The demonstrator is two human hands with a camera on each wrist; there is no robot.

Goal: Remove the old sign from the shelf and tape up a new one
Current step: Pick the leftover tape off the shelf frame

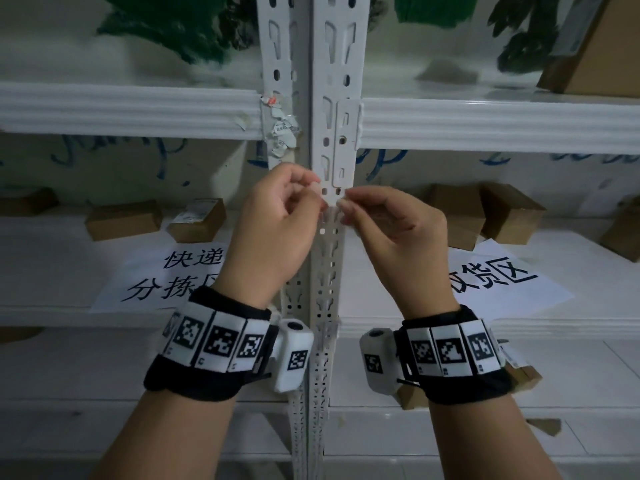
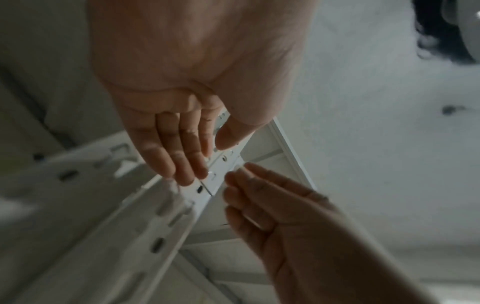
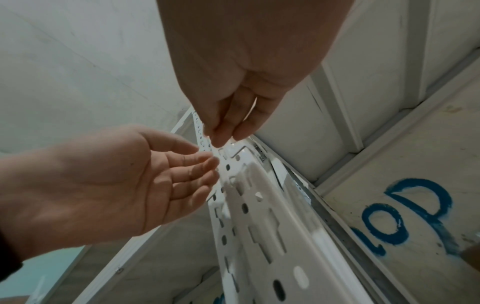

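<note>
My left hand [image 1: 317, 194] and right hand [image 1: 343, 200] meet in front of the white perforated shelf upright [image 1: 334, 140]. Each pinches an end of a short strip of clear tape [image 1: 329, 206], which is hard to see against the metal. In the right wrist view the right hand [image 3: 226, 139] pinches thumb to fingers just off the upright [image 3: 259, 205]. In the left wrist view the left hand [image 2: 214, 148] has its thumb close to its forefinger. Two printed paper signs lie flat on the shelf, one on the left [image 1: 166, 275] and one on the right [image 1: 495, 275]. Torn label scraps [image 1: 282, 128] cling to the neighbouring upright.
Small cardboard boxes stand at the back of the shelf, on the left [image 1: 123, 220] and on the right [image 1: 509, 216]. A larger box [image 1: 595, 50] and dark green bundles [image 1: 166, 26] sit on the shelf above. The white shelf beam [image 1: 121, 112] runs across above my hands.
</note>
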